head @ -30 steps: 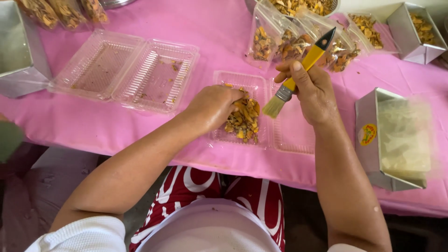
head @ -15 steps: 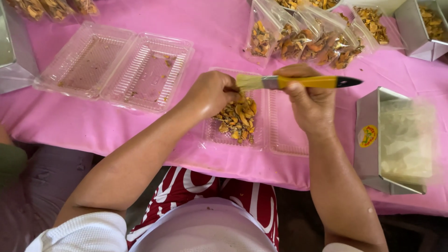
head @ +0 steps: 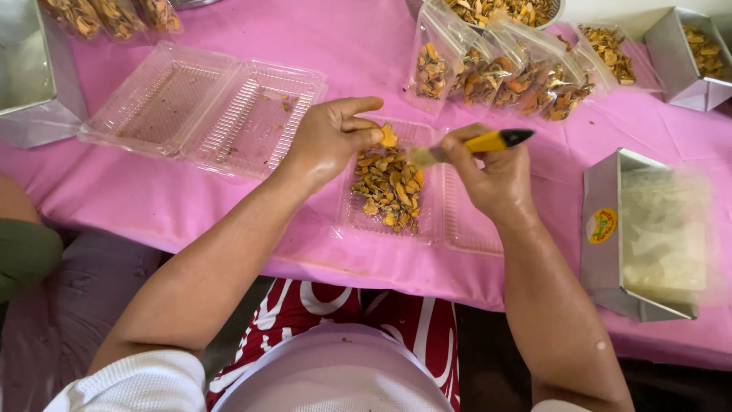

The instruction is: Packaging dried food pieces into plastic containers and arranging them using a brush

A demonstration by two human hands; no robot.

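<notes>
From the head view I look down on a surface point(head: 191, 206) draped in a pink cloth. My left hand point(head: 328, 141) pinches a single orange-yellow dried piece point(head: 388, 136) between thumb and fingertips, so its grip is narrow and closed on that piece, held just above the open clear clamshell box point(head: 415, 191) in front of me. The left half of that box holds a heap of dried orange-brown pieces point(head: 387, 187); the right half lies flat and looks bare.

My right hand point(head: 492, 179) is wrapped around the yellow handle of a small brush point(head: 469, 145), grip closed firmly on it. The brush lies nearly level, its dark end pointing right and its pale bristles pointing left, right beside the piece my left hand holds. The bristles are blurred, so I cannot tell whether they touch the piece.

To the left, well apart from my hands, sits a second open clear clamshell box point(head: 202, 111) with only a few crumbs in it. Beyond my hands a row of clear bags point(head: 496, 72) filled with the same dried pieces leans together. At the far right a metal tin point(head: 690, 57) holds more pieces, and nearer, on my right, a larger metal tin point(head: 610, 229) with a round sticker on its side holds pale clear film. Another metal tin point(head: 34, 84) stands at the left edge. More filled bags point(head: 110, 15) lie along the top left.
</notes>
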